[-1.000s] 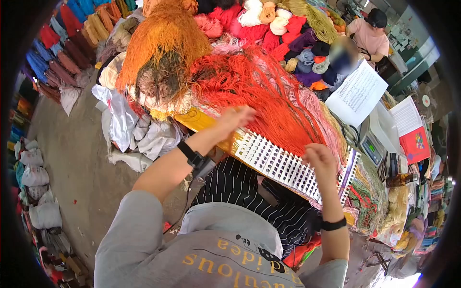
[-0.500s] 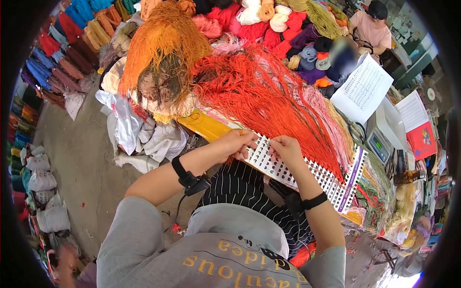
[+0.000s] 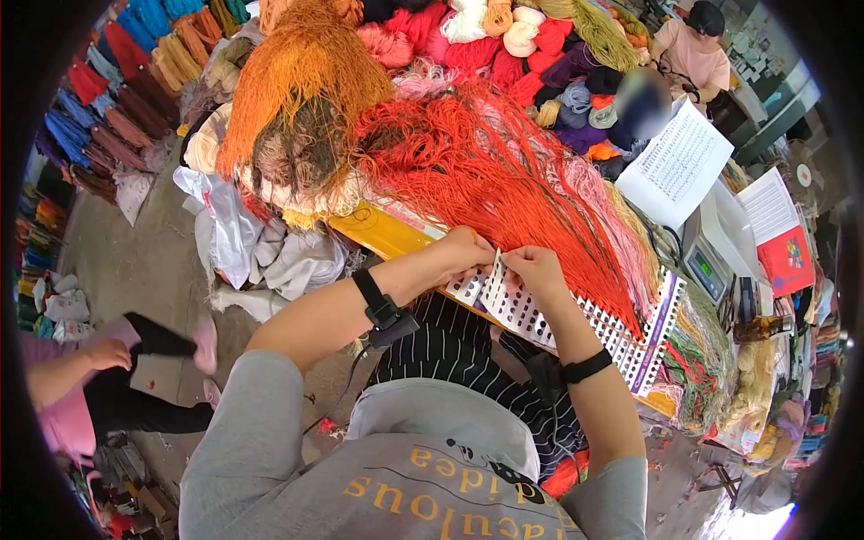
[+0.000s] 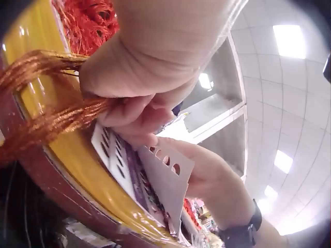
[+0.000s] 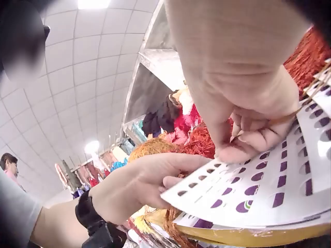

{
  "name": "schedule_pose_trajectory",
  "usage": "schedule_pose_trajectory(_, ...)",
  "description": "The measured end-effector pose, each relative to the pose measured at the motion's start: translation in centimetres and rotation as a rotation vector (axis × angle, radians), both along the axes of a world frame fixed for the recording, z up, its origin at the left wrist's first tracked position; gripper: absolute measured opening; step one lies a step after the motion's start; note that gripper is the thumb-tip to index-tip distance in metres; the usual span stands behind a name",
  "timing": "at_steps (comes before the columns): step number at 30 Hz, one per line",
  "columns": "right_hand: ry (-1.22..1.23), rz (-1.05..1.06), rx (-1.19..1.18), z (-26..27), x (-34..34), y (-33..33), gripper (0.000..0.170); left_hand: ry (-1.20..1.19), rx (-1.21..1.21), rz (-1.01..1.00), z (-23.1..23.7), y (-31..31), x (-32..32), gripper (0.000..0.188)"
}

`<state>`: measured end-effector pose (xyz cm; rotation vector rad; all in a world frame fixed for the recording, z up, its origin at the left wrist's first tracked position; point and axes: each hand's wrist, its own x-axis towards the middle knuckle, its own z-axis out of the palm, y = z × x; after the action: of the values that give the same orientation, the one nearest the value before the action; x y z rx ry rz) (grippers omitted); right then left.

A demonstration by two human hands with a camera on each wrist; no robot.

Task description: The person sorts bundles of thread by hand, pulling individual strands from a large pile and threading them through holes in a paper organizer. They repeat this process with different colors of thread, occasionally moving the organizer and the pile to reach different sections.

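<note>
Punched white card: at the tabletop's near edge, tilted up off the row of punched cards under it. Left to right: person in pink at far left; white plastic bag beside the tabletop; left hand fingers curled, gripping an orange-brown thread bundle, just beside the card; red thread heap behind both hands; right hand closed to a pinch on the card's upper edge; then printed sheet, digital scale.
</note>
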<state>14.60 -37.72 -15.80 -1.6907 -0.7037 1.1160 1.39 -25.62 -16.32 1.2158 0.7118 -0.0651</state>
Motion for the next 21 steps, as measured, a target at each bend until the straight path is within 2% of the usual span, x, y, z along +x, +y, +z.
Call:
schedule_pose_trajectory(2,-0.002,0.028,0.0,0.4,0.0,-0.2,0.015,0.025,0.217,-0.029,0.0,0.2,-0.2,0.014)
schedule_pose_trajectory(4,0.017,0.062,0.012,1.2,0.0,-0.6,0.016,-0.054,0.194,0.057,0.3,1.2,-1.3,0.011)
schedule_pose_trajectory(6,0.063,0.059,0.016,3.1,1.0,-1.9,0.015,-0.227,-0.386,0.113,5.0,5.2,-4.1,0.014)
schedule_pose_trajectory(7,0.106,0.075,0.013,4.0,1.6,-2.7,0.016,-0.338,-0.494,0.034,5.9,6.9,-5.6,0.016)
schedule_pose_trajectory(8,0.157,0.071,0.011,4.5,2.5,-3.6,0.016,-0.517,-0.502,0.004,7.1,7.7,-6.8,0.016)
schedule_pose_trajectory(9,0.2,0.054,0.009,4.9,3.6,-4.5,0.018,-0.556,-0.552,0.185,8.4,7.9,-7.9,0.016)
schedule_pose_trajectory(10,0.232,0.003,0.011,5.1,4.9,-5.4,0.018,-0.594,-0.599,0.367,9.1,8.0,-8.5,0.017)
schedule_pose_trajectory(13,0.335,-0.157,0.047,5.6,8.7,-8.7,0.014,-0.611,-0.639,0.274,8.5,8.8,-8.9,0.023)
schedule_pose_trajectory(15,0.32,-0.259,0.038,5.6,10.8,-11.3,0.014,-0.595,-0.634,0.241,7.5,8.5,-8.7,0.026)
schedule_pose_trajectory(17,0.47,-0.384,0.078,5.6,13.2,-14.3,0.013,-0.576,-0.619,0.233,6.7,8.1,-8.3,0.027)
schedule_pose_trajectory(19,0.51,-0.41,0.112,5.0,15.4,-17.5,0.013,-0.571,-0.629,0.2,6.4,8.1,-8.0,0.026)
schedule_pose_trajectory(21,0.531,-0.557,0.157,5.5,16.4,-20.5,0.014,-0.589,-0.66,0.276,5.9,8.2,-7.7,0.025)
